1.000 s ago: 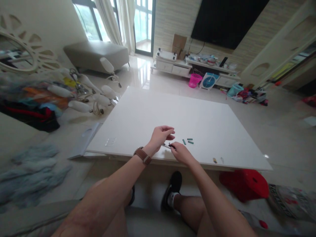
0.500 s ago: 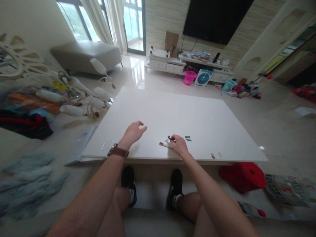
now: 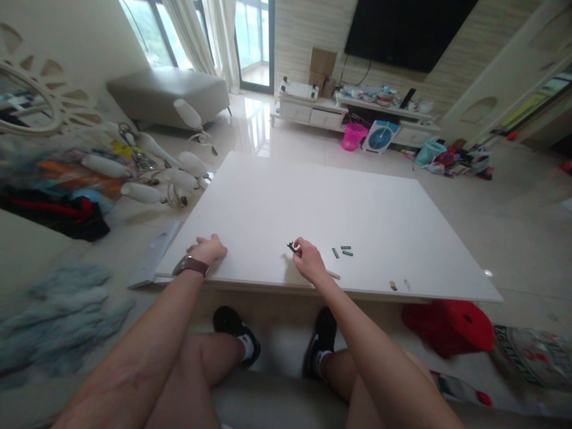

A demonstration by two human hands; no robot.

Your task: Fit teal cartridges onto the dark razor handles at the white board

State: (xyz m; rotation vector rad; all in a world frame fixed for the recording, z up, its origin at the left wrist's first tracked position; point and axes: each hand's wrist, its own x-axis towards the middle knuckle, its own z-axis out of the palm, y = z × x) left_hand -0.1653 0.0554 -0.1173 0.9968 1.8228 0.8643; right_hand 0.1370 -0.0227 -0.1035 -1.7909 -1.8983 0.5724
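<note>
Head view: on the white desk [image 3: 268,202], left hand [image 3: 207,248] near the left front edge, can't tell if holding anything; then small black piece [image 3: 291,246] pinched in right hand [image 3: 308,261], pale stick [image 3: 333,274] peeking out behind, three green sticks [image 3: 347,254] farther right.

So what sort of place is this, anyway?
Most likely a home's living room: a large, flat black screen hangs high, a low white cabinet with drawers stands beneath it, and a long grey padded bench sits near cream fabric curtains.
</note>
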